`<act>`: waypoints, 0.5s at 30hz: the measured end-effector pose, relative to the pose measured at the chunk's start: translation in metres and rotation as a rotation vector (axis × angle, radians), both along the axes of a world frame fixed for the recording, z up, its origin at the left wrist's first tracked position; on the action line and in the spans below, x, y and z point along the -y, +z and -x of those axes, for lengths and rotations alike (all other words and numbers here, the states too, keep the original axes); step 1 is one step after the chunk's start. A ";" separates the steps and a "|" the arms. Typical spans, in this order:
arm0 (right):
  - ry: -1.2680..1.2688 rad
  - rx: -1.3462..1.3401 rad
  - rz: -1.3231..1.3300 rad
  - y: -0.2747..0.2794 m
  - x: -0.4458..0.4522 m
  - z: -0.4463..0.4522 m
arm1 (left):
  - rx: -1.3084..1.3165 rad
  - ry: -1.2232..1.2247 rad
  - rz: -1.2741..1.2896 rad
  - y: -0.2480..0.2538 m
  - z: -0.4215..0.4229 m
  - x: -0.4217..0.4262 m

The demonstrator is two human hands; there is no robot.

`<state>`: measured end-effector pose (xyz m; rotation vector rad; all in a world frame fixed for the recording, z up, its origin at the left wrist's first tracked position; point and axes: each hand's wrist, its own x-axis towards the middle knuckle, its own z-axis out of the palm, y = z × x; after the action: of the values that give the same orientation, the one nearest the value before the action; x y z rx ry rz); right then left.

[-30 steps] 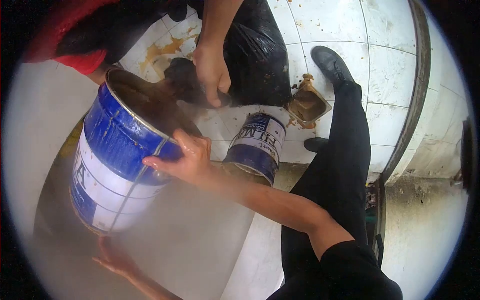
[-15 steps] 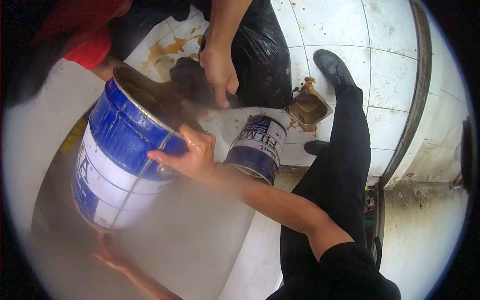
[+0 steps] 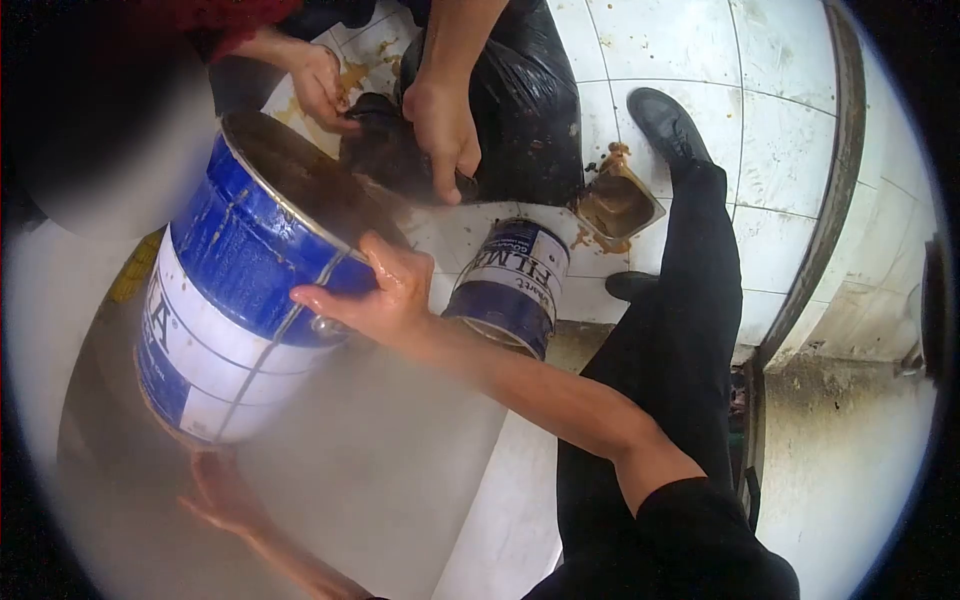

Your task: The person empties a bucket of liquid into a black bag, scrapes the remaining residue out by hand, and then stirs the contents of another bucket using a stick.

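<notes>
The large blue-and-white bucket [image 3: 245,290] is tilting in the left half of the frame, its mouth facing the upper right, where a co-worker's hands [image 3: 320,85] [image 3: 440,135] are gathering the black bag [image 3: 525,110]. The right hand [image 3: 385,290] is gripping the bucket at its rim, thumb pressing outside and fingers curling over the edge. The left hand [image 3: 220,490] is opening palm-up beneath the base; haze is blurring it, so whether it is bearing weight I cannot tell.

Good control is depending on both hands sharing the load: the lower palm is needing a firm seat under the base, and the upper grip, looking wet, is needing a secure hold, since a slick rim could be slipping. Slow, small changes of tilt are suiting the brown contents [image 3: 290,165] best, with the bare fingers staying clear of them. The smaller bucket [image 3: 510,280] is leaning near the forearm in the middle of the frame, so the elbow is needing room. Splashes around the metal pan [image 3: 620,205] are probably making the tiles [image 3: 690,240] slippery.
</notes>
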<state>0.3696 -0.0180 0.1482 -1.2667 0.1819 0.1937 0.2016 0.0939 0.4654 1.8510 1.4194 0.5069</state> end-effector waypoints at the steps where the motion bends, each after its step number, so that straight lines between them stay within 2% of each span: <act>1: 0.000 -0.006 0.006 0.001 0.000 0.001 | 0.038 -0.052 0.026 0.001 0.002 -0.002; 4: 0.006 -0.016 0.014 0.004 0.002 0.003 | 0.076 -0.052 0.098 0.010 0.006 -0.009; 7: 0.017 -0.026 -0.006 0.002 0.005 0.004 | 0.047 0.017 0.009 0.004 -0.006 0.005; 10: 0.015 -0.041 -0.020 0.000 0.006 0.004 | 0.023 -0.058 0.029 0.005 -0.008 0.005; 15: 0.025 -0.070 -0.031 0.001 0.008 0.004 | 0.064 -0.024 0.031 0.010 -0.002 0.003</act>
<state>0.3655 -0.0259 0.1489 -1.2327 0.2231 0.2615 0.2039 0.0909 0.4750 1.8094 1.3539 0.5242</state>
